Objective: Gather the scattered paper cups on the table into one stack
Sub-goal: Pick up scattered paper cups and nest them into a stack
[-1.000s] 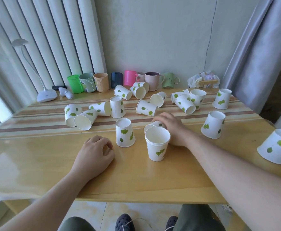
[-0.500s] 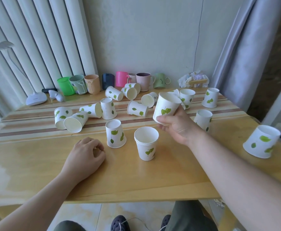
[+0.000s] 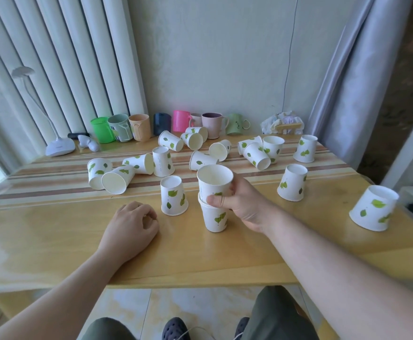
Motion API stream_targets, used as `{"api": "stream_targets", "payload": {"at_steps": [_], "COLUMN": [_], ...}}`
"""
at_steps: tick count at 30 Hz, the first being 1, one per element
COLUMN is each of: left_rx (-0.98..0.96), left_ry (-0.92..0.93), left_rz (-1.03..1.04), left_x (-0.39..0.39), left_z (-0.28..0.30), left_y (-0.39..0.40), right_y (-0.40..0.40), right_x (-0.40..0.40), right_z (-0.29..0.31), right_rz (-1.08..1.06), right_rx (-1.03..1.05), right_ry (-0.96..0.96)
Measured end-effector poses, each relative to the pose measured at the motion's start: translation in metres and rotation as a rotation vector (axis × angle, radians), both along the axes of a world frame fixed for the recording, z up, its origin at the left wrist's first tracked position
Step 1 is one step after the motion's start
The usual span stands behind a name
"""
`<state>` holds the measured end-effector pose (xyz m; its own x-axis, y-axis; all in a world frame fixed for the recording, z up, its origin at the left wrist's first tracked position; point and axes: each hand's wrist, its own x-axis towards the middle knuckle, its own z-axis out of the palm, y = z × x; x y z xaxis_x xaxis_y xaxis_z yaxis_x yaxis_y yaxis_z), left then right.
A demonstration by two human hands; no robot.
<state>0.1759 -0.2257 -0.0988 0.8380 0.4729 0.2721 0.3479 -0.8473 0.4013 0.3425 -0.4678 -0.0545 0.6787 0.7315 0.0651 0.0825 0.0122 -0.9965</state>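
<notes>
Head view | right hand (image 3: 243, 204) grips top cup (image 3: 214, 184), nested in upright cup (image 3: 215, 217) | left hand (image 3: 130, 228) curled, empty, near table (image 3: 53, 241) front edge

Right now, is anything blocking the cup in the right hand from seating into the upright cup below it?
Nothing visible. The right hand holds the paper cup mouth-up, already partly in the upright cup. The upside-down cup stands clear to its left.
</notes>
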Motion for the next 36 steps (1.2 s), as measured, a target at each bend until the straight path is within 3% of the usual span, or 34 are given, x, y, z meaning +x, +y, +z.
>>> {"api": "stream_targets", "payload": {"at_steps": [5,9,14,18,21,25,28,32,34,36], "left_rx": [0.014,0.009,-0.159,-0.350,-0.355,-0.273,-0.048,0.028,-0.131,-0.566], "left_ry": [-0.003,0.013,0.095,-0.071,-0.145,0.026,0.248,0.403,0.345,0.110], "left_rz": [0.002,0.006,0.022,0.068,-0.057,-0.170,-0.220,-0.112,-0.072,-0.073], "left_x": [0.000,0.000,0.004,0.017,0.034,0.065,0.077,0.066,0.059,0.053], "left_z": [0.000,0.002,0.013,0.022,0.031,0.049,0.069,0.099,0.103,0.097], "left_y": [-0.001,-0.001,0.003,0.002,-0.005,-0.012,-0.009,0.018,0.035,0.039], "right_y": [-0.012,-0.015,0.003,0.026,0.033,0.029,0.028,0.032,0.033,0.033], "right_x": [-0.002,0.002,0.026,0.045,0.050,0.053,0.057,0.063,0.064,0.063], "right_z": [-0.015,-0.031,-0.023,-0.019,-0.025,-0.032,-0.033,-0.034,-0.035,-0.036], "right_rz": [-0.012,-0.104,-0.258,-0.280,-0.299,-0.297,-0.280,-0.257,-0.254,-0.253], "right_rx": [-0.097,-0.345,-0.407,-0.391,-0.386,-0.381,-0.392,-0.410,-0.404,-0.401], "right_ry": [-0.039,-0.261,-0.316,-0.335,-0.388,-0.398,-0.391,-0.400,-0.401,-0.404]}}
